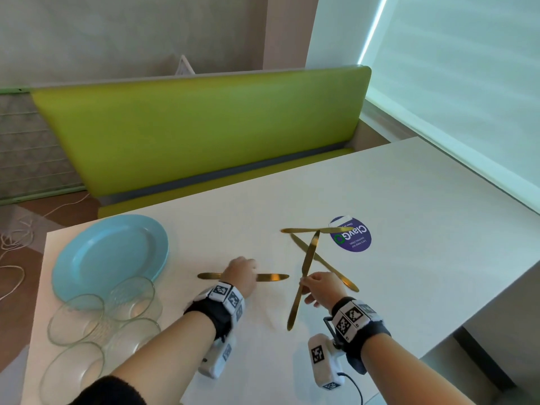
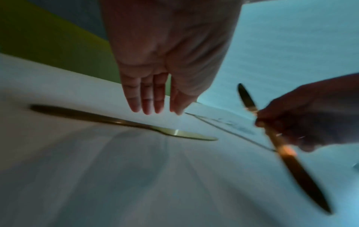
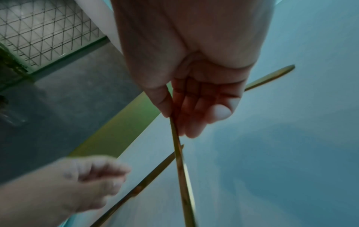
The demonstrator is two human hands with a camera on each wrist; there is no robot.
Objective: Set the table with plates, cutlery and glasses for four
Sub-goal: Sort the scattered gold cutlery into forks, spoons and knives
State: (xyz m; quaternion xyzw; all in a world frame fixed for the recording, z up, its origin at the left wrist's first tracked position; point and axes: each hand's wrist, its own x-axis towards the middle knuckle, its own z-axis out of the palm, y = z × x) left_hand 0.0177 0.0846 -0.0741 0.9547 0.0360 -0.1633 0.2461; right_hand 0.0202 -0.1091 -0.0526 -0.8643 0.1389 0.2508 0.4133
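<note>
Several gold knives are on the white table. In the head view, one knife lies flat under my left hand. The left wrist view shows that hand with straight fingers hovering just over this knife, holding nothing. My right hand pinches a second knife at mid-length and holds it tilted above the table; the thumb and fingers clamp it. Two more knives lie crossed beyond it. Stacked light-blue plates and several clear glasses stand at the left.
A round purple sticker is on the tabletop behind the knives. A green bench runs along the table's far side. Loose cables lie on the floor at the left. The table's near right edge drops off beside my right forearm.
</note>
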